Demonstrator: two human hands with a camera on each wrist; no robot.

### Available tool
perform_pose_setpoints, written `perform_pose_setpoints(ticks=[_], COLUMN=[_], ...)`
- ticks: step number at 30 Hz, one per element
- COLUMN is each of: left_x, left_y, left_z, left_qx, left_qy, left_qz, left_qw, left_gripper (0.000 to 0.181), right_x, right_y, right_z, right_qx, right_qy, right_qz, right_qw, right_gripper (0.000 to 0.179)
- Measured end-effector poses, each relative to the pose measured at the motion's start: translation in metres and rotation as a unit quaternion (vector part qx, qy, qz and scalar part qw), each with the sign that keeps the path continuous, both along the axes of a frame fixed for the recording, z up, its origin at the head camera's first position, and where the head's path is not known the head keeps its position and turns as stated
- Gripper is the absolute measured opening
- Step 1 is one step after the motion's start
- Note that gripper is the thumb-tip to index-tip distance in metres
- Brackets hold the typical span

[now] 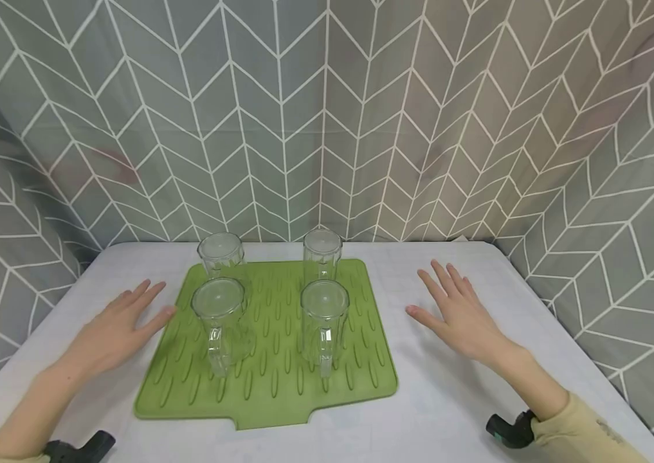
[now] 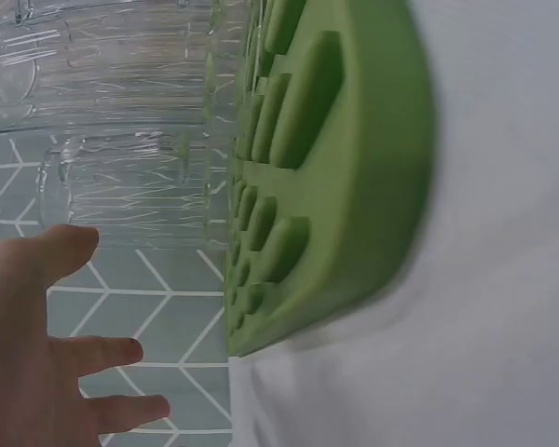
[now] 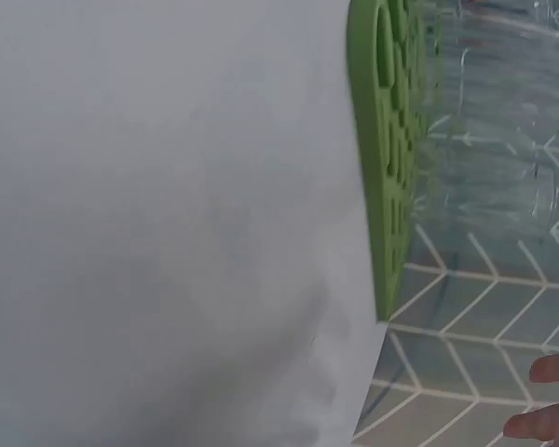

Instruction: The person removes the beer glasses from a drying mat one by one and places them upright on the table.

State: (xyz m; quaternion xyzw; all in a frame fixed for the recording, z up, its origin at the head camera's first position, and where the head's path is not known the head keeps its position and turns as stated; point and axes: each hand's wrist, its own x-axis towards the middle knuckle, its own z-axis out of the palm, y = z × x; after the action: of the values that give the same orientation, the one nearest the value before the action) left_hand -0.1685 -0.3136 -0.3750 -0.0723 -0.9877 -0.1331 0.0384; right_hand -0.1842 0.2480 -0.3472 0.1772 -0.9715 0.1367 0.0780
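Several clear glass mugs stand upright on a green ridged drying mat (image 1: 274,405), two in front and two behind. The front left mug (image 1: 219,321) and front right mug (image 1: 325,321) have their handles toward me. Behind them are the back left mug (image 1: 222,254) and back right mug (image 1: 322,251). My left hand (image 1: 115,331) is spread beside the mat's left edge, its thumb near that edge, holding nothing. To the right of the mat, apart from it, my right hand (image 1: 462,315) is held with fingers spread and holds nothing. In the left wrist view, glass mugs (image 2: 121,74) rise from the mat.
A white cloth (image 1: 361,431) covers the table under the mat. Grey curtains (image 1: 303,128) with white chevron lines hang behind and at both sides. A black wrist device (image 1: 512,429) is on my right wrist, another (image 1: 80,448) on my left.
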Motion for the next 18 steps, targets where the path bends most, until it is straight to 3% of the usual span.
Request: perform_pose_setpoints(ticks=[18], left_x=[-0.004], left_y=[0.008], left_z=[-0.013], left_qx=[0.062], left_qy=[-0.04], left_qz=[0.005], left_qw=[0.9972], left_gripper=[0.076], right_x=[0.008], right_y=[-0.055], right_z=[0.011], right_qx=[-0.124], right_qy=[-0.003], right_qz=[0.023], right_qw=[0.992], right_gripper=[0.072])
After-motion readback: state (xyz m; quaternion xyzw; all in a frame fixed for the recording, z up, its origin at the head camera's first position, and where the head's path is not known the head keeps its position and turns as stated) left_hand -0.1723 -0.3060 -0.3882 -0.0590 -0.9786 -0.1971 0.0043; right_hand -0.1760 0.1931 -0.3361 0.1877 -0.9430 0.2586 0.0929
